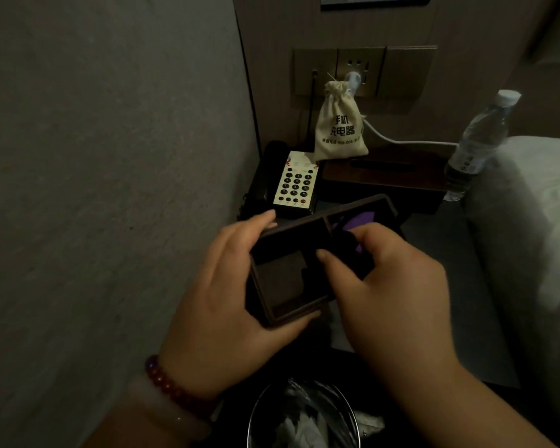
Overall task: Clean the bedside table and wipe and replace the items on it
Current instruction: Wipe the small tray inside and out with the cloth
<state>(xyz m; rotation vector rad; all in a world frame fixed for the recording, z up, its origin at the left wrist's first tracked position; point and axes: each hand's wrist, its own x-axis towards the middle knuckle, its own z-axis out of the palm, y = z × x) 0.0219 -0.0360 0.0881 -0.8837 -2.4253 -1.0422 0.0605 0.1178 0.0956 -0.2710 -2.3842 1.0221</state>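
Probably stiff and light, the divided tray (278, 282) is held up over the front of the table (434, 244). The left grip (217, 286) clasps its near end by the walls, likely the best hold. The right grip (392, 286) pinches what seems a dark cloth (346, 250) inside.

Dim rm, little light: rough grey plaster wall (94, 156) fills the left, meeting a brown wood-grain headboard panel (272, 33) w/ a bronze switch & socket plate (404, 72) set in it. White bed edge (530, 237) at right, just beside the dark bedside table (440, 253); round metal-rimmed waste bin (252, 418) w/ crumpled liner at btm centre
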